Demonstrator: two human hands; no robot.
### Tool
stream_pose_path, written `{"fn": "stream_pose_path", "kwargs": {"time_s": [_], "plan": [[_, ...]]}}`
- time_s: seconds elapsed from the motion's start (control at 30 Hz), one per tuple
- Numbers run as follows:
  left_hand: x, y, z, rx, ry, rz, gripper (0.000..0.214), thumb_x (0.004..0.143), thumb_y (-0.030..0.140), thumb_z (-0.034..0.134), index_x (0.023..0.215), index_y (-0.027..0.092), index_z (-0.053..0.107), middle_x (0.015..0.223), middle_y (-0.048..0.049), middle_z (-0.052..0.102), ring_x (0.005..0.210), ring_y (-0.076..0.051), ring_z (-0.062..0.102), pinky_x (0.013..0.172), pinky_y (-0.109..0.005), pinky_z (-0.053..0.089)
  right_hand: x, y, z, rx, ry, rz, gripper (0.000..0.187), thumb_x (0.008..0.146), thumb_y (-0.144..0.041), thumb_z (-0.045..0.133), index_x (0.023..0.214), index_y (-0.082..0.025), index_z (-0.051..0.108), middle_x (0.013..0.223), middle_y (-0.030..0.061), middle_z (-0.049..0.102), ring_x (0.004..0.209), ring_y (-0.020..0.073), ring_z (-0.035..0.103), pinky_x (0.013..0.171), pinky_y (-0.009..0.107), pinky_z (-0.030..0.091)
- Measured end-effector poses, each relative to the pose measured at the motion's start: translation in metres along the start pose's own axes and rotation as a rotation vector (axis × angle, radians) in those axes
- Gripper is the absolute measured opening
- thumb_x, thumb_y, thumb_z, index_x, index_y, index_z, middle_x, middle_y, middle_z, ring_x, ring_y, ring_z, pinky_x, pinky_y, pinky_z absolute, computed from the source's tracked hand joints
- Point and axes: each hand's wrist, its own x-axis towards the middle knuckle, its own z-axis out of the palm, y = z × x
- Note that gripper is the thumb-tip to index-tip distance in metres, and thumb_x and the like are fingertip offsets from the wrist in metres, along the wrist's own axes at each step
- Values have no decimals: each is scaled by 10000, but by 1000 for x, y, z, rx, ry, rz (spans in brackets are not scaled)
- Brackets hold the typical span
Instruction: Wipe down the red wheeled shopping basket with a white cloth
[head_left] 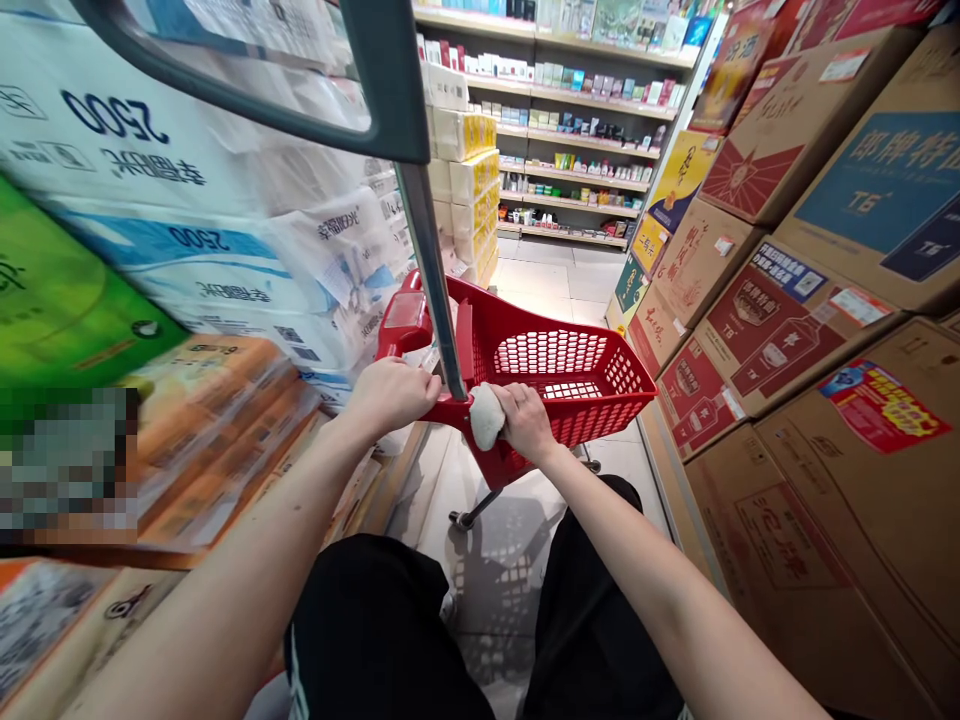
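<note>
A red plastic shopping basket on wheels (592, 375) stands in the aisle in front of me, with nothing visible inside. My left hand (390, 392) is closed over the basket's near rim, just left of the grey upright handle pole (431, 270). My right hand (525, 420) grips the same rim to the right of the pole and presses a crumpled white cloth or tissue (486, 415) against it. My legs in black trousers show below.
Stacked packs of tissue paper (150, 200) wall the left side. Brown and red cardboard cartons (810, 330) are piled along the right. Shelves of small goods (577, 130) close the far end. A narrow tiled floor strip (547, 280) runs between.
</note>
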Motion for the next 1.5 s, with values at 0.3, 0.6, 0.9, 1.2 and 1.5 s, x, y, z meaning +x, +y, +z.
{"fn": "stream_pose_path", "kwargs": {"time_s": [0.3, 0.6, 0.9, 1.2, 1.5], "plan": [[0, -2, 4, -51, 50, -8, 559, 893, 342, 247, 638, 176, 716, 703, -110, 702, 812, -253, 649, 690, -350, 438, -57, 108, -13, -205, -107, 143, 304, 880, -169, 435, 1152, -130, 566, 1020, 132, 586, 955, 256, 474, 865, 373, 344], [3, 2, 3, 11, 26, 3, 528, 891, 298, 256, 644, 168, 705, 681, -118, 688, 760, -233, 637, 734, -349, 425, -40, 99, -14, -132, -198, 45, 308, 886, -163, 425, 1168, -132, 544, 1058, 126, 604, 961, 233, 516, 865, 336, 382], [0, -11, 4, -22, -44, -49, 522, 868, 347, 255, 697, 180, 719, 713, -101, 691, 837, -226, 628, 736, -313, 423, -12, 67, -4, -36, -190, -95, 280, 876, -193, 437, 1133, -153, 539, 1006, 86, 605, 912, 206, 523, 793, 299, 389], [2, 9, 4, -7, 65, -80, 535, 889, 330, 245, 698, 162, 716, 695, -114, 691, 779, -223, 639, 771, -339, 422, -21, 64, -11, -92, -153, 62, 315, 881, -203, 432, 1176, -138, 523, 1027, 104, 579, 924, 228, 483, 836, 332, 362], [0, 18, -3, -55, 65, -108, 560, 896, 374, 237, 713, 165, 723, 726, -113, 702, 818, -218, 643, 744, -321, 424, -2, 28, -5, -11, -92, -13, 377, 910, -257, 409, 1271, -172, 472, 1056, 94, 563, 946, 233, 467, 850, 340, 355]]}}
